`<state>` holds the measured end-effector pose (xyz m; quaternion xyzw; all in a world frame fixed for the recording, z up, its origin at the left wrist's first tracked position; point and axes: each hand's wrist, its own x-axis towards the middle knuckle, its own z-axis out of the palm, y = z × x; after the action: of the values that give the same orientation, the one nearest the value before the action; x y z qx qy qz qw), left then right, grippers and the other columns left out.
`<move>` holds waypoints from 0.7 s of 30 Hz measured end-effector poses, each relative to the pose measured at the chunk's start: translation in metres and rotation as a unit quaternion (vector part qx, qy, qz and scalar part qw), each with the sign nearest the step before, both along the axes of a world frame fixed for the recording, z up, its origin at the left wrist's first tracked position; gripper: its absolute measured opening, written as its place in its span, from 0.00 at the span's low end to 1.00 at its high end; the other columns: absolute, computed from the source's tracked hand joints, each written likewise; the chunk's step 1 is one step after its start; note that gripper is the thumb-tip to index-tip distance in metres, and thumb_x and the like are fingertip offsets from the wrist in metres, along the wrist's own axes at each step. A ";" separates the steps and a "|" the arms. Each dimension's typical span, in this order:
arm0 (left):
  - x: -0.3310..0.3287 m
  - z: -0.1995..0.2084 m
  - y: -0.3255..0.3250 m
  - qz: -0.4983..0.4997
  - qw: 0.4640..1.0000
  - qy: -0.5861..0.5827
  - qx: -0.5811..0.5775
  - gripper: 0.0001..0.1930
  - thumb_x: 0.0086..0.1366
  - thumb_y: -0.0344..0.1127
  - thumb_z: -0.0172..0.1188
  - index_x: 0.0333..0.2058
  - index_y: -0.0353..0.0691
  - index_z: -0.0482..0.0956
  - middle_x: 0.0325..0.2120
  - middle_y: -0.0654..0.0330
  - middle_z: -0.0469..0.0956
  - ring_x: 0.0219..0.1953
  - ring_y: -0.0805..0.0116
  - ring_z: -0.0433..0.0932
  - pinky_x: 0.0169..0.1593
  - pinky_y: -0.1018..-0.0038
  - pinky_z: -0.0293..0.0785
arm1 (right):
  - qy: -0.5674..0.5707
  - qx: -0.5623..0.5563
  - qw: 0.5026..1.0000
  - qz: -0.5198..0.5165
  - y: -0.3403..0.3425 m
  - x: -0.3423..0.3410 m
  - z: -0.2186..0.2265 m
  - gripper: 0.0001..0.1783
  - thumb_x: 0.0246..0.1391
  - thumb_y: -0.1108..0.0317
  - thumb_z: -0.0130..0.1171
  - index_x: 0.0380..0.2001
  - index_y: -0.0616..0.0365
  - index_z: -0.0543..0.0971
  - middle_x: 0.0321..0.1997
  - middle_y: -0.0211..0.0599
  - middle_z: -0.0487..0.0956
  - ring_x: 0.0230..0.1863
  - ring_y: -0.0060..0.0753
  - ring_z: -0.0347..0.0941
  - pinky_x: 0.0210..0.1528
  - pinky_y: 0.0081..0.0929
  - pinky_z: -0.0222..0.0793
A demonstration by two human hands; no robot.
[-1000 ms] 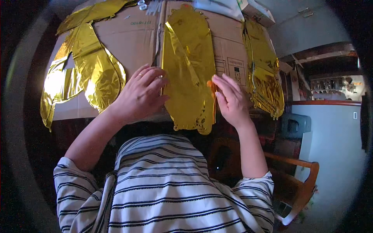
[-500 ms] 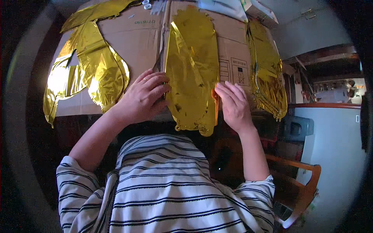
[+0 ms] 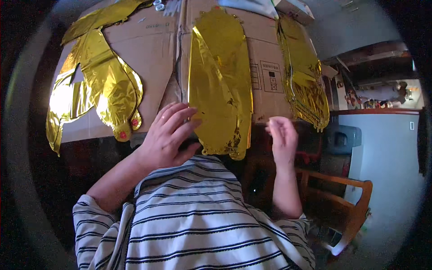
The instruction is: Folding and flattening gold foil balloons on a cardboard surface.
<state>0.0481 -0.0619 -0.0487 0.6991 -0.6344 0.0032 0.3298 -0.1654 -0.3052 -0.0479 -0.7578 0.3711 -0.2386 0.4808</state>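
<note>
A flat gold foil balloon (image 3: 218,90) lies lengthwise in front of me on brown cardboard (image 3: 263,45), its lower end hanging past the cardboard's near edge. My left hand (image 3: 168,132) is at its lower left side, with the fingers apart and the fingertips over the foil's edge. I cannot tell whether they press on it. To the right of the balloon, my right hand (image 3: 283,137) is raised clear of the foil, its fingers curled together. Whether anything small is between those fingers is hidden.
More flat gold foil (image 3: 110,85) lies at the left, with another foil piece (image 3: 303,76) at the right. White rings (image 3: 159,6) and a whitish plastic bag (image 3: 247,6) are at the far side. A wooden chair (image 3: 355,193) stands at lower right.
My right hand has come off the balloon's right edge, moving right and toward me, its fingers curling. My left hand has drawn slightly nearer to me. The orange strip at the right edge barely shows now.
</note>
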 end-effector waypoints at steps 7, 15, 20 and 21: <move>0.007 -0.004 -0.030 -0.001 1.000 -0.024 0.011 0.23 0.56 0.42 0.64 0.48 0.38 0.76 0.50 0.48 0.71 0.59 0.46 0.68 0.65 0.50 0.62 | -0.108 0.352 0.929 -0.028 0.009 -0.010 -0.059 0.16 0.67 0.59 0.53 0.49 0.60 0.78 0.48 0.34 0.81 0.48 0.30 0.78 0.51 0.34 0.73; -0.005 -0.006 -0.027 -0.024 0.999 -0.004 0.022 0.27 0.51 0.42 0.65 0.51 0.40 0.76 0.51 0.49 0.72 0.58 0.44 0.68 0.63 0.48 0.62 | -0.136 0.555 0.818 0.076 0.033 0.005 -0.036 0.24 0.63 0.59 0.56 0.57 0.63 0.75 0.57 0.39 0.79 0.57 0.35 0.76 0.62 0.38 0.70; -0.008 0.001 -0.025 -0.054 0.998 -0.021 -0.005 0.24 0.53 0.42 0.65 0.48 0.40 0.77 0.50 0.52 0.74 0.57 0.49 0.70 0.61 0.51 0.64 | -0.105 0.547 0.828 0.067 0.034 -0.010 -0.036 0.20 0.58 0.62 0.64 0.50 0.62 0.81 0.48 0.35 0.84 0.47 0.30 0.81 0.55 0.32 0.74; -0.006 0.000 -0.027 -0.058 0.998 -0.019 -0.001 0.25 0.52 0.41 0.65 0.50 0.41 0.77 0.51 0.52 0.73 0.58 0.47 0.69 0.62 0.49 0.63 | -0.092 0.541 0.833 0.070 0.032 -0.010 -0.037 0.20 0.57 0.62 0.65 0.50 0.62 0.81 0.48 0.35 0.84 0.47 0.29 0.81 0.54 0.31 0.74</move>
<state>0.0422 -0.0887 -0.0485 0.6606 -0.6801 -0.0015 0.3179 -0.1757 -0.2730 -0.0846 -0.3746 0.3409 -0.0343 0.8615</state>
